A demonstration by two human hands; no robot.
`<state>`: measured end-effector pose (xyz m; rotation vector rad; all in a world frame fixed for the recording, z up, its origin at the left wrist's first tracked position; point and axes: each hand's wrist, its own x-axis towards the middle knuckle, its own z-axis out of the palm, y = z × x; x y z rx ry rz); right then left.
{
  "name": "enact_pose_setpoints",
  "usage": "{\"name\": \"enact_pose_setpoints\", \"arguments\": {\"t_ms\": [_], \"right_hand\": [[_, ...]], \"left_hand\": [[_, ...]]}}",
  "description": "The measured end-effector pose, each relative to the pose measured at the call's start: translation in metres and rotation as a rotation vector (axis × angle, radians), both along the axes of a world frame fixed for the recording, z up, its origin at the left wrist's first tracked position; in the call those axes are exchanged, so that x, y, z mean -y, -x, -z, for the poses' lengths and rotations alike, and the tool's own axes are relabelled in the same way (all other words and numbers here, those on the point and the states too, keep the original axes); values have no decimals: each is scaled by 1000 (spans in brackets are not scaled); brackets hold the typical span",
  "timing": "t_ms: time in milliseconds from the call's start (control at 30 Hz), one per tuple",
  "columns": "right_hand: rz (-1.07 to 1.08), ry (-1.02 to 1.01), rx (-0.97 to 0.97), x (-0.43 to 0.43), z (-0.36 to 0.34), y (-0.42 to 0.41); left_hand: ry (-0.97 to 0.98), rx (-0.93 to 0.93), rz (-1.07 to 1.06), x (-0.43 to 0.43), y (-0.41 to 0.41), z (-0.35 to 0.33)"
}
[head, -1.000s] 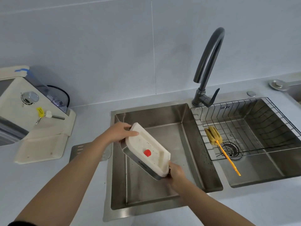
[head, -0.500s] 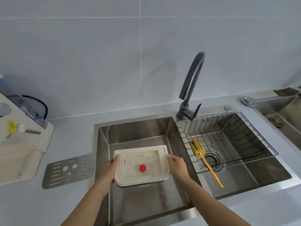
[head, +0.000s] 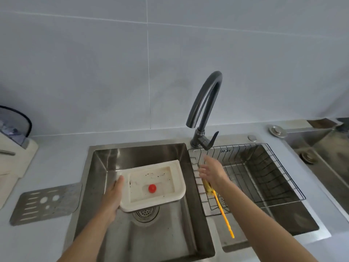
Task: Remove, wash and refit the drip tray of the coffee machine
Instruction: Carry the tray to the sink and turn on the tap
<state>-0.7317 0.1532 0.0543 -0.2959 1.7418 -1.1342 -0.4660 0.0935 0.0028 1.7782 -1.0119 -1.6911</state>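
Drip tray (head: 151, 184) in left hand (head: 113, 195) (right hand (head: 212, 171) apart)

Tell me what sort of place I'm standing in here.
Most likely a home kitchen: a stainless steel double-bowl sink set in a pale grey countertop, a dark curved tap against a grey tiled wall, and a black wire draining basket.

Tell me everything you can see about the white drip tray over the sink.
The drip tray is a cream-white, plastic-looking shallow dish with rounded corners and a wide flat rim around a recessed rectangular well. A small red float stands in the well, and dark specks dot its floor. It is held roughly level, open side up, over the left sink basin, above the drain strainer. Only the left hand grips it, at its left edge; the right hand is off it.
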Motion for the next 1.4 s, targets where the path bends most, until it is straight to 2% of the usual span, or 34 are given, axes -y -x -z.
{"name": "enact_pose_setpoints", "arguments": {"t_ms": [100,200,400,500,633,833,1033,1400], "right_hand": [[108,49,18,19,-20,40],[161,72,157,45,-36,73],[168,-57,331,74,-43,89],[127,-134,272,81,-40,85],[16,-181,91,99,-19,99],[127,-179,221,102,-5,109],[121,-92,352,93,-14,100],[148,-18,474,88,-13,97]], "left_hand": [[2,-28,-82,-1,17,-7],[25,-4,-131,-1,29,-10],[49,36,-187,-4,41,-12],[50,29,-193,-2,44,-15],[42,43,-181,3,44,-16],[-9,72,-111,14,42,-7],[-2,58,-108,14,49,-5],[-35,84,-67,15,48,-4]]}}
